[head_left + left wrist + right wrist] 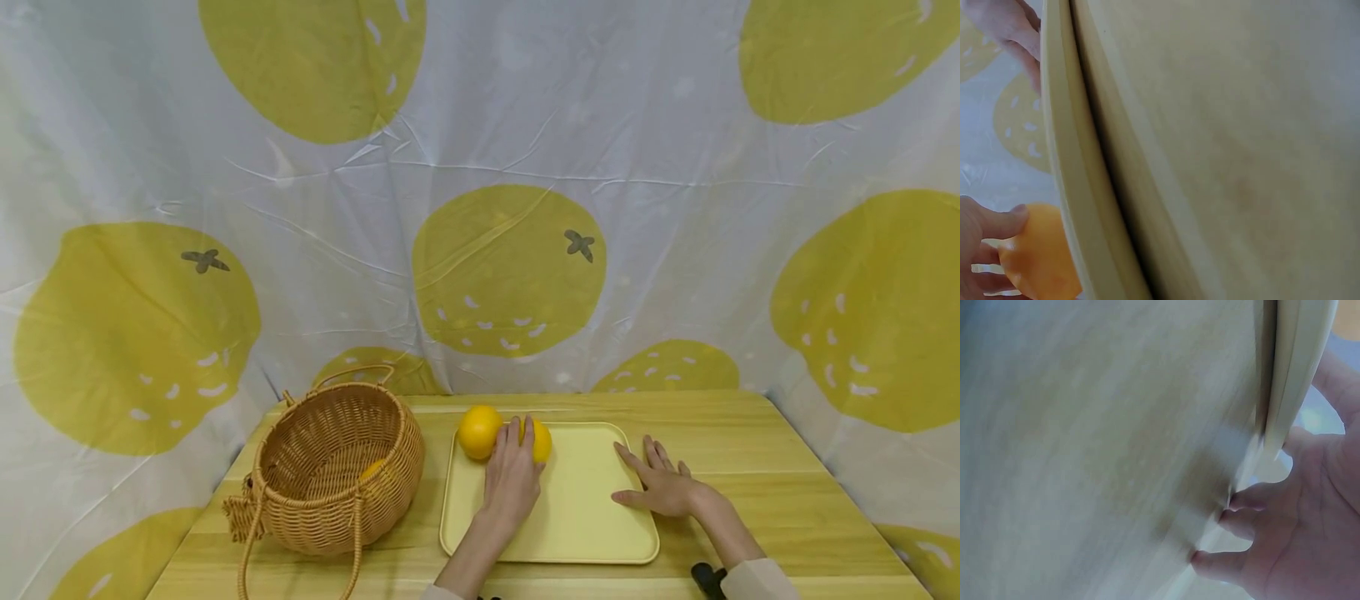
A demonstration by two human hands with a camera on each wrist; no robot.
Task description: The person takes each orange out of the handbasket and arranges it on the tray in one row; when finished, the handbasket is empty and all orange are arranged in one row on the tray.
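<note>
We saw the left hand with its grip curled round the held orange, which was at the back of the tray, just beside the other orange. The right hand was at the tray's right edge, its grip wide and holding nothing. We judged that an off-centre release could let the held orange roll, and that a knock from it could send its neighbour over the low rim onto the tabletop; we also thought uneven pressure from the right hand might slide the tray
</note>
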